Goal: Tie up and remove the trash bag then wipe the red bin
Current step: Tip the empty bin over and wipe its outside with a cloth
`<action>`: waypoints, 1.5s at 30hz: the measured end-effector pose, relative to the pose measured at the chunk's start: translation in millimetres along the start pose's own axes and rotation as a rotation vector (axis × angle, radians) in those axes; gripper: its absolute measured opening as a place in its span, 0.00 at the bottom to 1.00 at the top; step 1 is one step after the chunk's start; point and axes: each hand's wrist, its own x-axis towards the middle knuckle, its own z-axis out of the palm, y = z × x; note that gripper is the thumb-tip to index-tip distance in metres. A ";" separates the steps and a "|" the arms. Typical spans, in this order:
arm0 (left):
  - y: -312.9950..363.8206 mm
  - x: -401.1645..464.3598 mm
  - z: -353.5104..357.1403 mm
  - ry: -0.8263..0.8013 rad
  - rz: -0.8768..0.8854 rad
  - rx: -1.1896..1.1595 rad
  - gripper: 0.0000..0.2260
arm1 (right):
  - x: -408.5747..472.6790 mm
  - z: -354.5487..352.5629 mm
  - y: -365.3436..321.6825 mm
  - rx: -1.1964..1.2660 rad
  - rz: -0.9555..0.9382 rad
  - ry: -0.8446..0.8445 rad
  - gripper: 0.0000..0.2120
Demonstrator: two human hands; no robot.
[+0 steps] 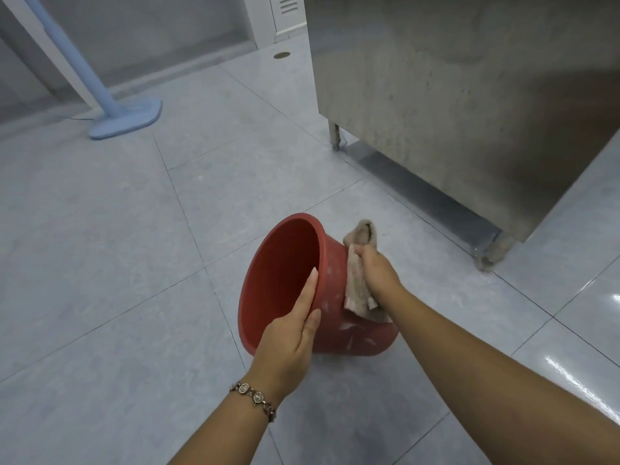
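Note:
The red bin (281, 270) is tilted on the floor with its open mouth facing left and up; no bag is inside. My left hand (292, 333) grips its near rim, fingers reaching inside and thumb on the outer wall. My right hand (375, 273) holds a beige cloth (357, 283) and presses it against the bin's outer wall, which shows whitish smears. The trash bag is out of view.
A stainless steel cabinet (469, 95) on short legs stands close behind and to the right of the bin. A light blue fan stand (124, 119) rests on the grey tiled floor (100, 263) at the far left, with a thin cable beside it.

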 end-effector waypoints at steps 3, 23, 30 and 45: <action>3.9 13.1 3.3 0.103 -0.046 -0.107 0.23 | -27.3 16.7 -15.4 -0.064 -0.249 -0.019 0.20; 11.5 36.6 -4.5 0.252 -0.266 -0.341 0.21 | -68.0 45.4 47.4 -0.253 -0.746 0.247 0.36; 23.3 34.0 -3.7 0.264 -0.283 -0.259 0.21 | -3.2 -14.6 67.7 -0.006 -0.190 0.326 0.26; 32.2 30.5 -4.2 0.349 -0.286 -0.245 0.20 | -24.5 26.3 -32.4 -0.215 -0.375 -0.191 0.17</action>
